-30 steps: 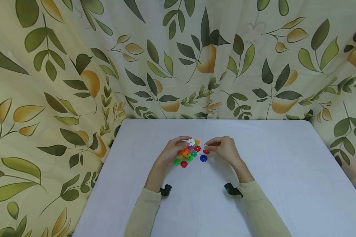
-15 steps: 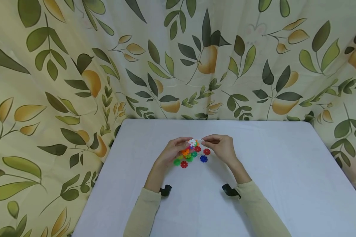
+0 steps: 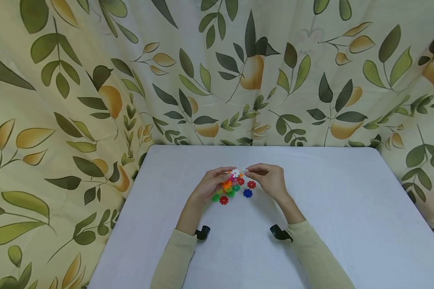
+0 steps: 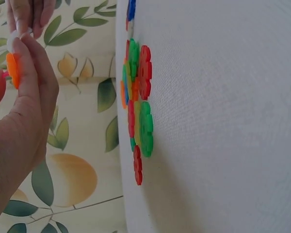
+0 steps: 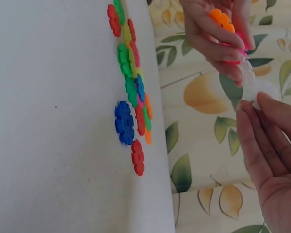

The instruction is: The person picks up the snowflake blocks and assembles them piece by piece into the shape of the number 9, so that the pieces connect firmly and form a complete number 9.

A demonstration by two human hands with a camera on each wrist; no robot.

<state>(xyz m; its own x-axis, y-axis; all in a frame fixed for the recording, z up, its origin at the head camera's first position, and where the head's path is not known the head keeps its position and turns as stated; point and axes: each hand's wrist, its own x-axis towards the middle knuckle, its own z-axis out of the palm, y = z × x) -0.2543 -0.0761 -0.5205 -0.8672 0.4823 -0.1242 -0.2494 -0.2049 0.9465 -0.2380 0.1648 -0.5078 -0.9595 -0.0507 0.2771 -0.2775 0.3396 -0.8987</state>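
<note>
My left hand (image 3: 210,185) holds a small joined group of notched plastic snowflake discs above the table. In the right wrist view an orange disc (image 5: 222,20), a pink disc (image 5: 242,42) and a white one show in it. Thumb and fingertips of my right hand (image 3: 269,179) pinch another white disc (image 5: 260,89), right at the edge of the group's white disc (image 3: 235,173). Below the hands lie loose discs, among them a blue disc (image 3: 247,193), a red disc (image 3: 224,200) and a green disc (image 4: 146,129).
The loose discs overlap in a pile on the white-covered table (image 3: 332,200), partly hidden under my left hand. A leaf-patterned curtain (image 3: 202,72) hangs behind and to the left. Each wrist carries a black camera mount (image 3: 280,233).
My right hand has moved up and left with the white disc, from over a red disc to the group in my left hand. That red disc now shows fully on the table.
</note>
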